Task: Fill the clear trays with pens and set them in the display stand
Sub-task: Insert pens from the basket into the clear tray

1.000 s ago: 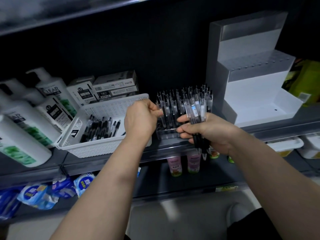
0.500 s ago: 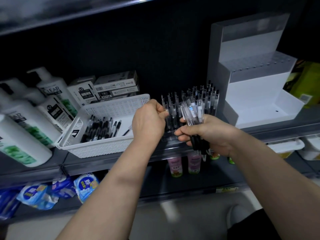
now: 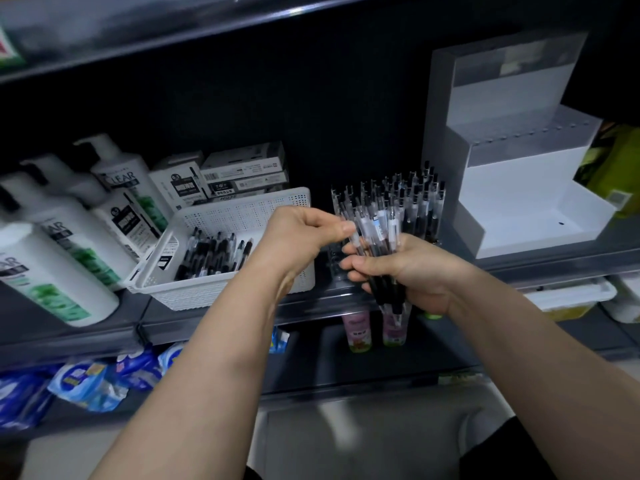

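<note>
Above the shelf, clear black-gripped pens

right hand: grips pen bundle | left hand: pinches one pen, centre | tray: behind

- Clear tray: only its left corner shows to me; the right hand and its pen bundle cover the rest.
- Left hand: I cannot tell whether its fingertips pinch a pen or only touch it.
- Shampoo bottles: blurred, cut by the left edge.
- Boxes: print too small to read.
- Blue packets: blurred.
- Green pack: partly behind the display stand, cut by the right edge.
</note>
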